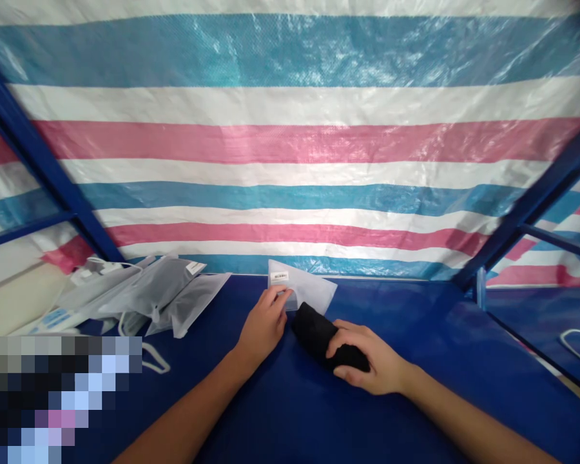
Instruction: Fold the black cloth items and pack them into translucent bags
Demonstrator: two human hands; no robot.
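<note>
A black rolled bundle lies slantwise near the middle of the blue surface, and my right hand grips its right end with thumb and fingers wrapped round it. Just behind it is a frosted translucent bag with a white barcode label at its upper left. My left hand is at the bag's lower left edge, its fingers bent and pressed together on the bag near the opening. The bundle's left end is close to the bag's lower edge.
Several frosted bags with grey contents are piled at the left, with white hangers beside them. Blue metal posts stand at both sides. A striped plastic sheet hangs behind the blue table.
</note>
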